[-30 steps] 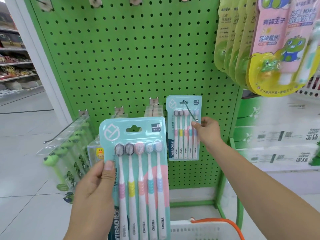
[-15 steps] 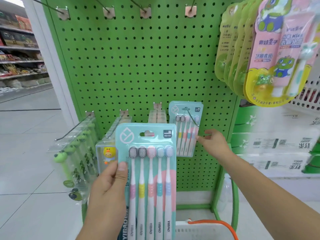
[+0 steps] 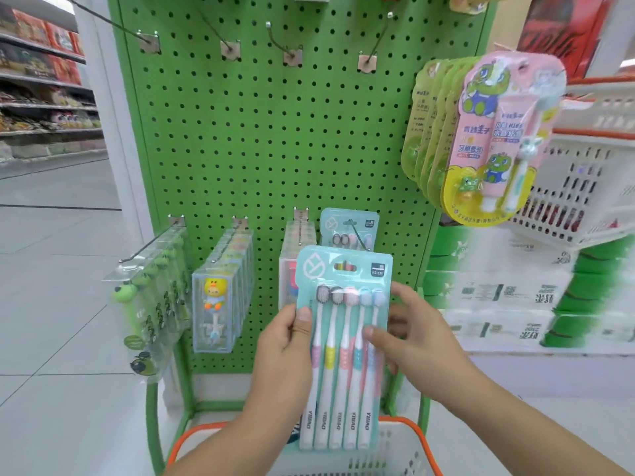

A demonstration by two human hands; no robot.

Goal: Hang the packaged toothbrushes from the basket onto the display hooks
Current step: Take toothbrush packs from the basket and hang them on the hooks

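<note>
A teal toothbrush pack (image 3: 343,338) with several coloured brushes is held upright in front of the green pegboard (image 3: 275,149). My left hand (image 3: 285,345) grips its left edge, thumb on the front. My right hand (image 3: 409,334) takes its right edge, thumb across the front and fingers behind. Just above and behind it, a second identical pack (image 3: 348,226) hangs on a low display hook (image 3: 359,235). The white basket with an orange rim (image 3: 405,451) sits below my arms; its contents are hidden.
Clear boxed children's toothbrushes (image 3: 220,293) and frog-headed brushes (image 3: 151,297) fill the low hooks to the left. Bare hooks (image 3: 374,46) jut out across the upper pegboard. Pink and green kids' toothpaste cards (image 3: 488,139) hang at the right. White crates stand behind them.
My right hand left the hanging pack and came down to the right edge of the pack my left hand holds. That pack moved right and up, in front of the hanging one.
</note>
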